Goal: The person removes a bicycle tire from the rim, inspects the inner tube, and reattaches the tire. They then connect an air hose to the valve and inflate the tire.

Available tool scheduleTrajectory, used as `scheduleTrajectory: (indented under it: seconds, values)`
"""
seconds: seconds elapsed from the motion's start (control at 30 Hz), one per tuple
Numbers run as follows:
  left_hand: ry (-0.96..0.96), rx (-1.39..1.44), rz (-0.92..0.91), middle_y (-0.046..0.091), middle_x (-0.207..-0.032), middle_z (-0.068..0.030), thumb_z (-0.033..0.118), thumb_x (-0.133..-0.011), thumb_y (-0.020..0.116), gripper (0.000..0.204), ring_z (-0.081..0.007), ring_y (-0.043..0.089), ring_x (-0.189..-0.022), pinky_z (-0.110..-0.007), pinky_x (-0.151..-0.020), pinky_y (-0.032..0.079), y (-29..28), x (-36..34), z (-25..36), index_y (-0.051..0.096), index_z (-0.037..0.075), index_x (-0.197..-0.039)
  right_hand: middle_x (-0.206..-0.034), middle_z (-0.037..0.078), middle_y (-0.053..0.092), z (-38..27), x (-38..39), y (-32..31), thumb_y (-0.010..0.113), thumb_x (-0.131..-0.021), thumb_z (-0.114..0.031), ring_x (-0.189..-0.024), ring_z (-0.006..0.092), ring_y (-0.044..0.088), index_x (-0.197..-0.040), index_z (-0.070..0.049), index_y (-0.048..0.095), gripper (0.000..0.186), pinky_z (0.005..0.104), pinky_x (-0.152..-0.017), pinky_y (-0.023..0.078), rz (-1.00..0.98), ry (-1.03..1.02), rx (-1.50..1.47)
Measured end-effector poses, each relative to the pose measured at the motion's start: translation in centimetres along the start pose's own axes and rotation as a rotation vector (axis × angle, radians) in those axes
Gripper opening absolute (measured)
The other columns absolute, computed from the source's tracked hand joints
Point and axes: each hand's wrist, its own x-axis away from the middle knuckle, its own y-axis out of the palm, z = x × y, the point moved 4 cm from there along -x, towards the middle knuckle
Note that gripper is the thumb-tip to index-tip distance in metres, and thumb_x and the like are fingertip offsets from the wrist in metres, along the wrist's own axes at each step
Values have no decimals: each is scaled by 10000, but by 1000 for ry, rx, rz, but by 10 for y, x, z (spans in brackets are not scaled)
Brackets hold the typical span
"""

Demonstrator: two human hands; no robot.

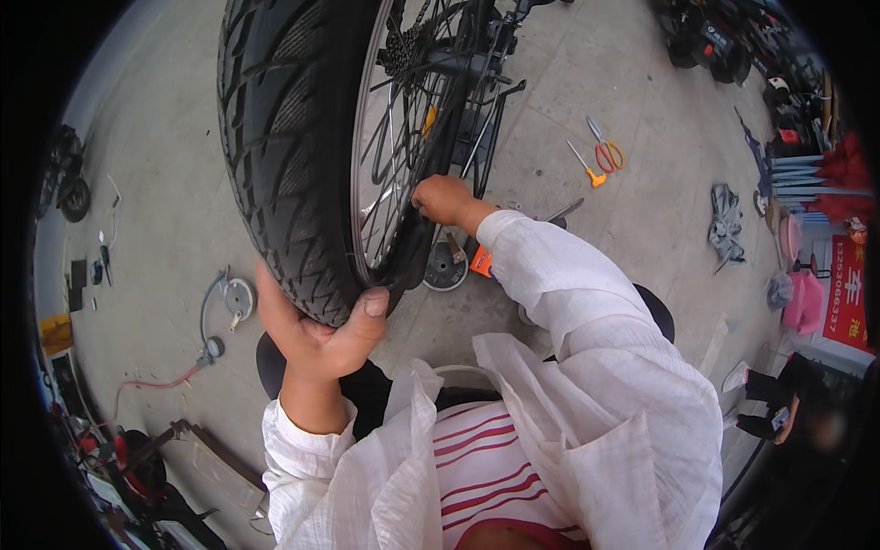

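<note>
A bicycle wheel with a thick black treaded tyre (293, 137) stands upright in front of me, its silver rim (359, 147), spokes and sprockets (403, 50) facing right. My left hand (335, 339) wraps round the tyre's near end, the thumb on its right side and the fingers partly hidden by the tread. My right hand (445, 200) is closed at the wheel's far right side, against the black tyre edge beside the spokes. Its fingertips, and whatever they pinch, are hidden from me.
Scissors (605, 151) and a yellow-handled screwdriver (591, 174) lie on the concrete floor. A round metal part (446, 268) and orange box (480, 262) sit below my right arm. An air hose with a gauge (214, 346) lies left. Another person (779, 394) sits near a pink chair (805, 302).
</note>
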Motion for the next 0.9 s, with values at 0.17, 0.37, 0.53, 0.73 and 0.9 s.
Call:
scheduleTrajectory:
  seconds: [0.17,0.37,0.53,0.73,0.9]
  values:
    - [-48,45,12,591,-1170,-238,343,-806,766,789,-311,614,-1076,-420,-969,478,5,-4,7,372,-65,-1355,-807,119,676,1,-2,-3,627,-715,-53,-843,365,654,-762,-82,652,60,463,-700,511,-60,-153,30]
    - [-54,98,0,536,-1256,-233,243,-762,790,840,-316,616,-1074,-408,-949,482,4,-1,2,319,-76,-1380,-962,156,667,0,8,-9,621,-741,-62,-924,374,644,-943,-80,622,203,472,-770,513,-191,-230,-11]
    - [-38,93,4,526,-1263,-251,235,-774,782,838,-340,617,-1073,-424,-938,493,6,1,1,300,-71,-1387,-975,137,661,-8,21,-20,638,-736,-64,-973,353,633,-988,-88,627,253,468,-797,512,-205,-370,51]
    - [-16,61,-6,524,-1261,-267,242,-783,771,826,-348,623,-1064,-425,-923,509,6,1,2,301,-75,-1383,-991,115,624,-2,25,-11,677,-709,-76,-1004,328,608,-980,-71,617,278,438,-840,501,-104,-477,39]
    - [-29,64,10,537,-1246,-265,249,-787,767,819,-345,633,-1045,-426,-927,511,6,-1,3,304,-81,-1377,-989,109,608,-5,26,-6,681,-708,-83,-997,304,602,-935,-54,613,239,422,-855,490,-94,-421,17]
